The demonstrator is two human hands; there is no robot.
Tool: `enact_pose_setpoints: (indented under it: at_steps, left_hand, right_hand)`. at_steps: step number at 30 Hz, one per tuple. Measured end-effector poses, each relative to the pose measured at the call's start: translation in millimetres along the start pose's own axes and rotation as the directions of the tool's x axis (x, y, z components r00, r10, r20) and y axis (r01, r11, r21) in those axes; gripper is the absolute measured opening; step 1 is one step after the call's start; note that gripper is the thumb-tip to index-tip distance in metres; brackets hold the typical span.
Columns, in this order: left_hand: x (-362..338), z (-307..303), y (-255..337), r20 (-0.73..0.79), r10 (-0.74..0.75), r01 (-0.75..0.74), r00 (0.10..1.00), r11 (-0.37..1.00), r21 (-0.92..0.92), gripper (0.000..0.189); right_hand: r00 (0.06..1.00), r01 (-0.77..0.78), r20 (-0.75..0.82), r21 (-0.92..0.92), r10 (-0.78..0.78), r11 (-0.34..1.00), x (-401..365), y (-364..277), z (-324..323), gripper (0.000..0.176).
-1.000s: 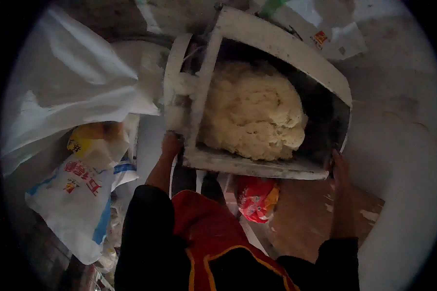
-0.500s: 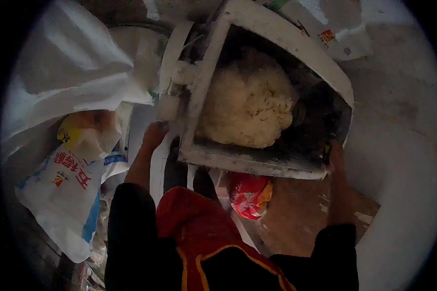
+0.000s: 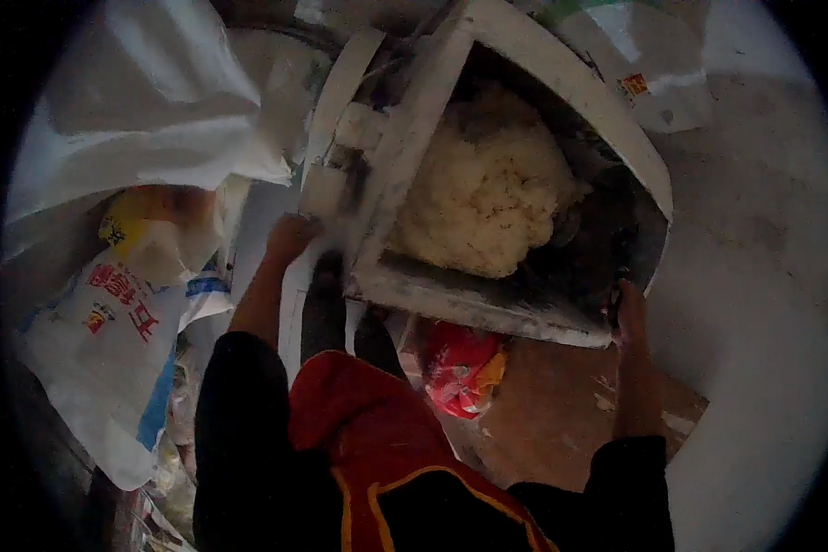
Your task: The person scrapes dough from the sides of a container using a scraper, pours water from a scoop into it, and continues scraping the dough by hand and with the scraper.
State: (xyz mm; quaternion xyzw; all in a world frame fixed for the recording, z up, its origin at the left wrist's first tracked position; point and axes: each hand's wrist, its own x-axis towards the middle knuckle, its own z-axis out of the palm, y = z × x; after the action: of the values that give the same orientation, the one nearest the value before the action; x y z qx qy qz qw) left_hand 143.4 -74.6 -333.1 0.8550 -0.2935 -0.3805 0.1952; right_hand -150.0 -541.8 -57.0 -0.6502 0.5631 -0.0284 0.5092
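A large pale mass of dough sits in the dark hollow of a dough mixer trough with a worn white rim. The trough is tilted, its opening facing me. At the trough's lower right corner, my right hand is closed round the rim. My left hand is a closed fist against the white machine housing, left of the trough. Whatever that fist grips is hidden. Both forearms are bare below dark sleeves.
White printed sacks stand at the left, below a large white sheet. A red bag lies under the trough beside a brown board. Another white bag is at the upper right. My red apron shows below.
The trough appears turned slightly, its left edge shifted right. My left hand sits a little higher in view, and my right hand a little lower. Both keep their places on the machine.
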Motion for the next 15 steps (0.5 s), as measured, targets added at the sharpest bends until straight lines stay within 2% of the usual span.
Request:
enact_pose_setpoints:
  at_steps: [1,3,6,7,8,11,14,15]
  left_hand:
    - [3.3,0.0,-5.4,0.072,0.042,-0.038,0.997,0.998,-0.056,0.029]
    - [10.5,6.6,-26.5,0.17,0.082,-0.046,0.982,0.978,-0.205,0.031]
    - [12.1,35.9,-52.4,-0.042,0.064,-0.077,0.997,0.843,-0.532,0.02]
    - [2.6,11.1,-20.7,0.043,-0.098,0.104,0.994,0.791,-0.603,0.021]
    - [-3.3,-3.1,-2.8,0.134,-0.25,0.275,0.959,0.707,-0.651,0.023]
    - [-8.3,11.6,-2.5,0.008,-0.318,0.23,0.948,0.666,-0.71,0.036]
    - [-13.0,10.5,-0.5,-0.156,-0.171,0.089,0.973,0.899,-0.429,0.041]
    - [-15.2,4.8,8.2,-0.156,-0.229,0.13,0.961,0.87,-0.476,0.042]
  right_hand:
    - [0.999,0.032,0.006,-0.028,-0.032,0.999,1.0,-1.4,2.6,0.027]
    - [0.993,0.004,-0.116,-0.056,-0.011,0.998,-3.7,-17.7,23.1,0.025]
    - [0.952,-0.11,-0.288,-0.01,0.102,0.994,33.1,-7.2,21.6,0.021]
    - [0.927,-0.156,-0.341,0.021,0.153,0.988,43.9,-0.6,16.6,0.02]
    - [0.941,-0.138,-0.304,0.053,0.148,0.989,44.0,-5.3,20.9,0.019]
    - [0.968,-0.085,-0.224,0.13,0.112,0.988,36.3,-22.1,36.3,0.017]
    - [0.978,-0.037,-0.203,0.086,0.054,0.996,37.0,-20.6,29.1,0.016]
    - [0.98,-0.019,-0.199,0.039,0.026,0.999,44.2,-14.5,17.2,0.016]
